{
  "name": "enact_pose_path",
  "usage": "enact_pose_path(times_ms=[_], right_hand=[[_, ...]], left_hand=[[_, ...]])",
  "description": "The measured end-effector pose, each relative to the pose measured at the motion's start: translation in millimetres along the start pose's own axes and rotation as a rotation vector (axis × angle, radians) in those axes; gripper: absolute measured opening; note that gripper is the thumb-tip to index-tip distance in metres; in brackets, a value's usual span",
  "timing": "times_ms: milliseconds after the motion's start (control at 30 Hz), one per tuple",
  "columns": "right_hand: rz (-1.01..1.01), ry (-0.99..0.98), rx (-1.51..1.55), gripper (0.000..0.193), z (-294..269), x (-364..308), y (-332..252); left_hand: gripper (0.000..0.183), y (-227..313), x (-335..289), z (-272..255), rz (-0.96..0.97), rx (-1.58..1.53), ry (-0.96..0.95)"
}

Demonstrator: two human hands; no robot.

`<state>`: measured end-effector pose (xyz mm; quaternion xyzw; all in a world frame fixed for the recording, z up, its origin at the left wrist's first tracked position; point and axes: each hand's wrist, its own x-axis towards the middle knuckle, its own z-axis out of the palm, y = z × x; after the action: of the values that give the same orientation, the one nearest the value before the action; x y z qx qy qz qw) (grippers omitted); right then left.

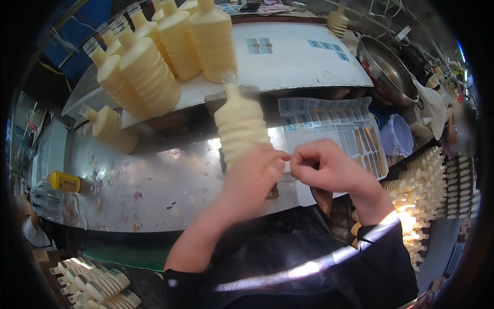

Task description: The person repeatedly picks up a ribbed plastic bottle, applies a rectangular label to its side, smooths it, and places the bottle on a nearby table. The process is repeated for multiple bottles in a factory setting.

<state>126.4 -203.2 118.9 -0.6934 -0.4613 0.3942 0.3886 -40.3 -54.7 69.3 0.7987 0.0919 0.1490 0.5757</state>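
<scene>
A cream ribbed plastic bottle (239, 123) lies in front of me on a dark cradle, its clear neck pointing away. My left hand (251, 174) is over the bottle's near end, its thumb and forefinger drawn together. Close to its right, my right hand (327, 165) is closed, fingertips pinched. Their fingertips meet around a small pale, see-through piece (287, 172), mostly covered, whose kind I cannot make out. Under and beyond the right hand lie sheets of blue and brown-gold labels (329, 116).
Several cream bottles (149, 67) stand at the back left; one (108, 129) leans lower on the metal worktop (139, 201). A yellow bottle (65, 182) lies left. At right are a lilac bucket (397, 135), a metal pan (388, 69) and stacked cream bottles (411, 190). More bottles (98, 283) lie lower left.
</scene>
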Motion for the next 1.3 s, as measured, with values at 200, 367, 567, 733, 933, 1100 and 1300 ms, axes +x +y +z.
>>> enact_pose_path(times_ms=[200,367,567,733,933,1100,1300], right_hand=[[-0.063,0.064,0.071,0.013,-11.1,82.3,-19.2],[0.043,0.138,0.007,0.018,-3.0,125.1,5.2],[0.073,0.180,0.008,0.017,-3.3,124.5,14.3],[0.072,0.186,0.060,0.015,-1.5,124.1,15.4],[0.025,0.223,0.051,0.016,1.9,125.0,17.8],[0.042,0.212,0.049,0.017,1.1,126.3,16.5],[0.047,0.231,0.084,0.016,0.7,125.4,21.1]], left_hand=[[0.012,-14.2,18.9,-48.8,-0.223,-0.571,0.290],[0.011,-57.0,40.9,-59.3,-0.243,-0.499,0.550],[0.021,-79.3,38.6,-49.7,-0.267,-0.640,0.638],[0.027,-90.0,44.1,-33.6,-0.170,-0.327,0.660],[0.027,-86.7,44.6,-32.0,-0.183,-0.522,0.698],[0.030,-83.9,43.9,-29.6,-0.193,-0.633,0.719],[0.034,-73.4,45.9,-26.4,-0.215,-0.699,0.712]])
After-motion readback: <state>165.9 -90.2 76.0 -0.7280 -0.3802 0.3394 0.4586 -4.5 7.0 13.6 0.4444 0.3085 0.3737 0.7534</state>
